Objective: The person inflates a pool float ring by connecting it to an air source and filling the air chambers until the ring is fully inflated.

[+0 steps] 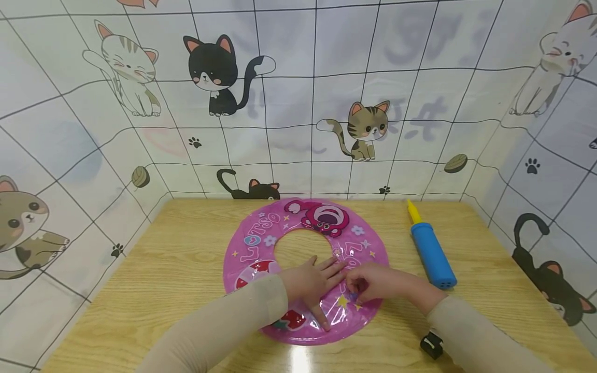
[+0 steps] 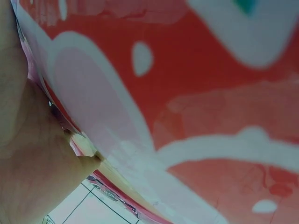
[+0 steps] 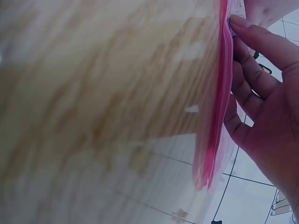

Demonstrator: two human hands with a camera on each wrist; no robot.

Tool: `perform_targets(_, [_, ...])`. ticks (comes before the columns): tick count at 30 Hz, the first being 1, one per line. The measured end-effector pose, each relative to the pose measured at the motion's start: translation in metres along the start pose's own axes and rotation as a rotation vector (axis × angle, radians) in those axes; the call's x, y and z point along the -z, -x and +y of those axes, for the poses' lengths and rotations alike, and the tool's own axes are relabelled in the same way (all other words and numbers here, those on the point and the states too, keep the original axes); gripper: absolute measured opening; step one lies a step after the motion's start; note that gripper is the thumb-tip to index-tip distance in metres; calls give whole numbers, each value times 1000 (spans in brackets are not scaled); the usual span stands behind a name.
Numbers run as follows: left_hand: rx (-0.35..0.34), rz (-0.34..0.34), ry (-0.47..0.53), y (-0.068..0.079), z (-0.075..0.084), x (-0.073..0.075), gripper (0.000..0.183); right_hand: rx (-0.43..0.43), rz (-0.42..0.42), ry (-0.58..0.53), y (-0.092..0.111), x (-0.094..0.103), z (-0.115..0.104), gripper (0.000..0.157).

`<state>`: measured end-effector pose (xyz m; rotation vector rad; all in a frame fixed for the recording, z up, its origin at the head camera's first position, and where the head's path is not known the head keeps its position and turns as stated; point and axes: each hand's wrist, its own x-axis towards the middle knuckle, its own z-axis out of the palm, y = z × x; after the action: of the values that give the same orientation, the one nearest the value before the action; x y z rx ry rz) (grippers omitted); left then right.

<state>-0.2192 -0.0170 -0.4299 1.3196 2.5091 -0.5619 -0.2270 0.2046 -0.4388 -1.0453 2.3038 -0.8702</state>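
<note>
Nearest, a small black object (image 1: pixel 431 344) sits just beside the right sleeve (image 1: pixel 480 336), its use too unclear to tell. Beyond it, the left sleeve (image 1: pixel 219 321) reaches over the ring's near left edge, and the left hand (image 1: pixel 311 284) lies with fingers spread wide across the pink swim ring (image 1: pixel 254 243) — probably to steady the slick, light plastic. The right hand (image 1: pixel 380 282) pinches a small bluish fitting (image 1: pixel 353 297) on the ring's right side, thumb and fingers close together; so narrow a grip suits a small part, likely the valve. The ring lies flat on the tabletop (image 1: pixel 186 248), print upward, which seems to leave that fitting within easy reach. To its right and apart from it, a blue pump (image 1: pixel 432 254) rests with its yellow nozzle (image 1: pixel 413 211) pointing away — apparently leaving both hands free. Farthest, a cat-patterned wall covering (image 1: pixel 312 103) stands behind.
</note>
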Motion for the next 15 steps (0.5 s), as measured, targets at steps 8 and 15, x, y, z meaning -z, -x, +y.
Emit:
perform_targets(8, [8, -18, 1, -2, 0, -2, 126, -19, 3, -27, -1, 0, 0, 22])
perform_targets(15, [14, -22, -1, -2, 0, -1, 127, -8, -24, -52, -1, 3, 3, 20])
